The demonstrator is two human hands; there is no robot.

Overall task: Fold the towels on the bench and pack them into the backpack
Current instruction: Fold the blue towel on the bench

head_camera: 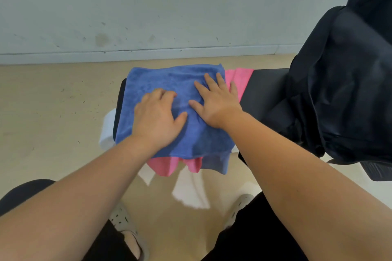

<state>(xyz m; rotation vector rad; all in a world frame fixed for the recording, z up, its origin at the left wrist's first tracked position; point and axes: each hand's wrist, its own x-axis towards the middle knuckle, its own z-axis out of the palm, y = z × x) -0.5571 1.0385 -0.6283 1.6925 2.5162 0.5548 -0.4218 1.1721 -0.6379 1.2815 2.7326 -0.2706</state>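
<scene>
Both hands lie palm down on the blue towel (169, 82). The left hand (158, 116) rests near the towel's middle with its fingers bent a little at the knuckles, tips touching the cloth and thumb stretched out to the side; it grips nothing. The right hand (214, 101), just beside it, is flat, its fingers straight and spread across the towel's far right part. The blue towel is folded into a rough square and covers the left end of the black bench (265, 89). A pink towel (238, 80) lies under the blue towel, showing past its far right corner and hanging below its near edge. A white towel (191, 193) hangs lower still beneath the blue towel. The black backpack (350, 80) stands on the bench to the right of the blue towel, apart from it.
</scene>
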